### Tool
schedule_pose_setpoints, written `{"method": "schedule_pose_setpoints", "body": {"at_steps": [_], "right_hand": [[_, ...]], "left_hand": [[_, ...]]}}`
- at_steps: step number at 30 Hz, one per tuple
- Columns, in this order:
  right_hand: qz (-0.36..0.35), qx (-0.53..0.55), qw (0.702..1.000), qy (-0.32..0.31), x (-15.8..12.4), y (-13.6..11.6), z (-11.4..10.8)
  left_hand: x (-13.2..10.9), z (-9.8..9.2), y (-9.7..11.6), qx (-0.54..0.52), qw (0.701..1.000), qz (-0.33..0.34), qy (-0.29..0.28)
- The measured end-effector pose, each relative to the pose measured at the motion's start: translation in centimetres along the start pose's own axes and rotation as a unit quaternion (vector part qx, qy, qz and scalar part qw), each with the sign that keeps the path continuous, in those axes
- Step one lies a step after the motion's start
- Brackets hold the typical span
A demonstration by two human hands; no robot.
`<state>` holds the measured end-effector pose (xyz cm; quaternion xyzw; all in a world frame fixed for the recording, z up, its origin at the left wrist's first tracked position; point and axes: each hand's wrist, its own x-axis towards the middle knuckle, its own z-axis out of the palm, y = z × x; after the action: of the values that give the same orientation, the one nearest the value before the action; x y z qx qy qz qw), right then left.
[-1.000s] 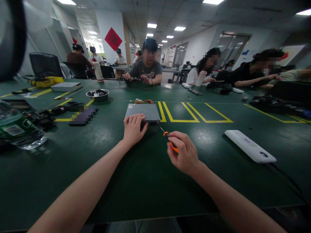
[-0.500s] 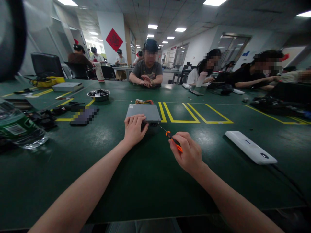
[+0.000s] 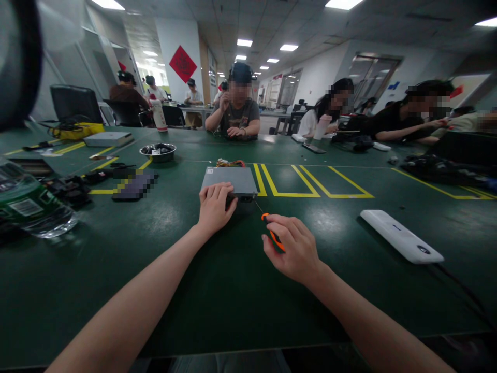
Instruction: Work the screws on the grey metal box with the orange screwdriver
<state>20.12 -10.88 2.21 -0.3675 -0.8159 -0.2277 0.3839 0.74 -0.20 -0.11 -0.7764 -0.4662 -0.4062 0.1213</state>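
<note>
Green tabletop [image 3: 233,290] — screwdriver [image 3: 265,217] partly behind right grip [image 3: 295,248], tip [image 3: 256,203] perhaps against metal box [image 3: 239,178]

White walls [image 3: 322,67], red diamond sign [image 3: 183,63] on pillar [image 3: 163,39], ceiling lights [image 3: 289,47] on, black chair [image 3: 75,111] back left, green table [image 3: 217,305] up front.

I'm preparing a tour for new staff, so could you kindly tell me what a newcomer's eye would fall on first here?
Probably the orange-and-black screwdriver in the right hand, its shaft pointing at the near right corner of a grey metal box on which the left hand rests. Next might come the red diamond-shaped decoration on the pillar at upper left, then the white device on the table's right side.
</note>
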Motion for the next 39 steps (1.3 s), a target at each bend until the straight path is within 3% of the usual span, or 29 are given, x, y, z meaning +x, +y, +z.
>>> {"method": "schedule_pose_setpoints", "body": {"at_steps": [4, 12, 17, 24, 28, 33, 39], "right_hand": [[0.044, -0.020, 0.998, 0.029, -0.13, 0.35, -0.02], [0.000, 0.030, 0.999, 0.027, 0.03, -0.17, 0.19], [0.044, -0.031, 0.998, 0.034, 0.11, 0.20, 0.00], [-0.016, 0.021, 0.999, 0.039, 0.01, -0.23, 0.22], [-0.001, 0.046, 0.999, 0.022, 0.04, -0.22, 0.38], [0.010, -0.017, 0.999, 0.038, -0.06, 0.09, 0.33], [-0.011, 0.057, 0.998, 0.020, -0.01, -0.09, 0.57]], "left_hand": [[0.04, -0.12, 0.08, 0.000, 1.000, 0.001, 0.000], [0.00, 0.06, 0.02, -0.004, 1.000, -0.002, -0.001], [0.00, 0.00, -0.04, -0.002, 1.000, 0.000, 0.001], [0.02, 0.07, 0.00, -0.004, 1.000, -0.004, -0.001], [-0.02, 0.11, -0.04, -0.002, 1.000, -0.002, 0.003], [-0.02, 0.05, -0.06, 0.003, 1.000, 0.002, 0.001], [-0.04, 0.04, -0.06, 0.000, 1.000, 0.003, 0.000]]}}
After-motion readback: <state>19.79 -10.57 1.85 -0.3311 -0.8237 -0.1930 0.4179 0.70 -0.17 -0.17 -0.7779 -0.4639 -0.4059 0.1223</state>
